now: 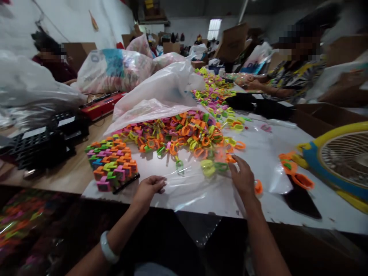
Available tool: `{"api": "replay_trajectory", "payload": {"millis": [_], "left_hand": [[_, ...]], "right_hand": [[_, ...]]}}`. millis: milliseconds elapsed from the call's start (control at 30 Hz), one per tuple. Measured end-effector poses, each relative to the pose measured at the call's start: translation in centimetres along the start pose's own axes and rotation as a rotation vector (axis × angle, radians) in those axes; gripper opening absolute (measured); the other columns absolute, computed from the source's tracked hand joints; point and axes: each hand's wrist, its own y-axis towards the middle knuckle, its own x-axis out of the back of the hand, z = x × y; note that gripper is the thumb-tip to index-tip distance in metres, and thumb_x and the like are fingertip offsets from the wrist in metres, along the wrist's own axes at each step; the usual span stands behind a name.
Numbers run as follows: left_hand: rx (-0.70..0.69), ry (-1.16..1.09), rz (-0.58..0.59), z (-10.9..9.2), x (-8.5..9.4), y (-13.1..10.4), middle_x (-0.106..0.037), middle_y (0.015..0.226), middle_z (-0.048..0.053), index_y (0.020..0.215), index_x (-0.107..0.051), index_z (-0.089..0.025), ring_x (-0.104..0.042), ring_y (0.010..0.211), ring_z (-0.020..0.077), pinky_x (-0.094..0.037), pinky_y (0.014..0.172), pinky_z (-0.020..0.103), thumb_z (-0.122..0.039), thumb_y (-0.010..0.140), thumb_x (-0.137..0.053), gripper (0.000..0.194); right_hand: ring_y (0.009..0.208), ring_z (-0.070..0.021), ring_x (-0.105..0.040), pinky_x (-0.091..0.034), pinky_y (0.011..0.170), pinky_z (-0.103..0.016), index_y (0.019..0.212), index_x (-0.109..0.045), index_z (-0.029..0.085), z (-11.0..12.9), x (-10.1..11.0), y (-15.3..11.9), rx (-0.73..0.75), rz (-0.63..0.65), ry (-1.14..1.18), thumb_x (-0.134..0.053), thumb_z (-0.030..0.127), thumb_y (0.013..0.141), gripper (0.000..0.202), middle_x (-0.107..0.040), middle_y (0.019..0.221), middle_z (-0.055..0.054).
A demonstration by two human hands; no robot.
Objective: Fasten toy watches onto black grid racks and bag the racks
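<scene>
Head view, logged remotely: I list one heap of colourful pieces (pixel 186 132). Clear film (pixel 184 182): over the bench (pixel 261 153), near side of heap. Left hand (pixel 148 188): grip pinching film's edge. Right hand (pixel 243 177): at film's opposite side; grip, I cannot tell. Stacked block (pixel 113 163): left of heap.

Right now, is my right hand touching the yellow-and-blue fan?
Apart. The head view shows white tabletop plainly visible between the right hand and the fan.
</scene>
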Motion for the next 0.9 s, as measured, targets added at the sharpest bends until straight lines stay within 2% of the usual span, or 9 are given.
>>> {"api": "replay_trajectory", "payload": {"millis": [67, 167, 300, 433, 567, 667, 767, 833, 900], "left_hand": [[-0.014, -0.001, -0.027, 0.4, 0.2, 0.1, -0.062, 0.056, 0.001, 0.063, -0.069, -0.013, -0.049, 0.05, 0.0084, -0.038, 0.052, 0.023, -0.053, 0.037, -0.092, 0.053], [-0.046, 0.003, -0.055, 1.0, 0.3, 0.4, -0.053, 0.051, -0.004, 0.056, -0.059, -0.016, -0.041, 0.045, 0.0063, -0.031, 0.048, 0.023, -0.062, 0.046, -0.086, 0.055], [-0.092, -0.012, -0.076, 1.1, 0.5, 0.1, -0.049, 0.053, -0.006, 0.057, -0.051, -0.018, -0.037, 0.046, 0.0058, -0.026, 0.047, 0.023, -0.067, 0.053, -0.082, 0.058], [-0.132, -0.05, -0.045, 0.4, 0.5, -1.2, -0.049, 0.052, -0.007, 0.06, -0.047, -0.02, -0.044, 0.049, 0.0078, -0.036, 0.054, 0.023, -0.066, 0.063, -0.078, 0.056], [-0.122, -0.055, 0.074, -0.5, 1.7, -2.9, -0.056, 0.052, -0.004, 0.061, -0.042, -0.022, -0.055, 0.05, 0.0124, -0.043, 0.057, 0.025, -0.065, 0.066, -0.076, 0.055], [-0.145, 0.159, 0.106, -1.1, 4.0, -3.8, -0.053, 0.045, -0.004, 0.057, -0.039, -0.023, -0.055, 0.045, 0.0141, -0.04, 0.052, 0.025, -0.063, 0.071, -0.073, 0.054], [-0.365, 0.537, -0.01, -1.9, 6.0, -4.3, -0.051, 0.05, -0.003, 0.056, -0.045, -0.022, -0.049, 0.048, 0.0124, -0.037, 0.052, 0.025, -0.056, 0.076, -0.072, 0.048], [-0.607, 0.712, -0.112, -2.7, 6.4, -4.3, -0.063, 0.074, 0.001, 0.076, -0.061, -0.021, -0.055, 0.062, 0.0141, -0.045, 0.062, 0.026, -0.048, 0.081, -0.07, 0.03], [-0.82, 0.815, -0.102, -3.8, 6.1, -4.1, -0.066, 0.099, 0.007, 0.104, -0.063, -0.021, -0.061, 0.078, 0.0164, -0.051, 0.074, 0.03, -0.039, 0.09, -0.063, 0.023]], "right_hand": [[0.124, -0.0287, -0.057, -0.042, 0.109, -0.052, 0.125, -0.065, 0.02, 2.9, 0.0, -1.5, 0.12, 0.008, 0.011, -0.051, 0.042, 0.093, 0.042, -0.066, 0.13, -0.014], [0.122, -0.0276, -0.059, -0.045, 0.107, -0.05, 0.122, -0.066, 0.022, 7.9, -0.1, -4.1, 0.187, 0.074, 0.097, -0.05, 0.043, 0.095, 0.038, -0.068, 0.126, -0.012], [0.1, -0.0242, -0.066, -0.054, 0.092, -0.042, 0.108, -0.069, 0.023, 14.9, -0.6, -8.0, 0.132, 0.258, 0.281, -0.054, 0.045, 0.095, 0.03, -0.071, 0.107, -0.009], [0.076, -0.0181, -0.061, -0.053, 0.071, -0.031, 0.099, -0.065, 0.022, 20.7, -1.8, -11.1, 0.059, 0.471, 0.451, -0.073, 0.045, 0.083, 0.03, -0.066, 0.09, -0.004], [0.068, -0.0146, -0.056, -0.048, 0.067, -0.028, 0.076, -0.06, 0.021, 23.3, -2.5, -11.0, -0.043, 0.641, 0.628, -0.067, 0.04, 0.087, 0.023, -0.06, 0.073, 0.001], [0.07, -0.0149, -0.058, -0.048, 0.07, -0.028, 0.073, -0.062, 0.02, 23.7, -2.1, -9.5, -0.166, 0.734, 0.751, -0.066, 0.042, 0.088, 0.026, -0.061, 0.07, 0.0], [0.058, -0.0121, -0.055, -0.046, 0.059, -0.026, 0.077, -0.057, 0.02, 24.5, -1.8, -8.5, -0.379, 0.737, 0.913, -0.066, 0.05, 0.087, 0.033, -0.061, 0.066, 0.002], [0.046, -0.0082, -0.042, -0.035, 0.046, -0.022, 0.078, -0.051, 0.022, 25.8, -1.7, -8.3, -0.469, 0.735, 0.986, -0.066, 0.054, 0.086, 0.036, -0.052, 0.059, 0.006], [0.042, -0.0067, -0.03, -0.025, 0.041, -0.02, 0.081, -0.048, 0.023, 27.4, -1.5, -8.3, -0.477, 0.765, 1.006, -0.063, 0.057, 0.087, 0.037, -0.04, 0.054, 0.01]]}}
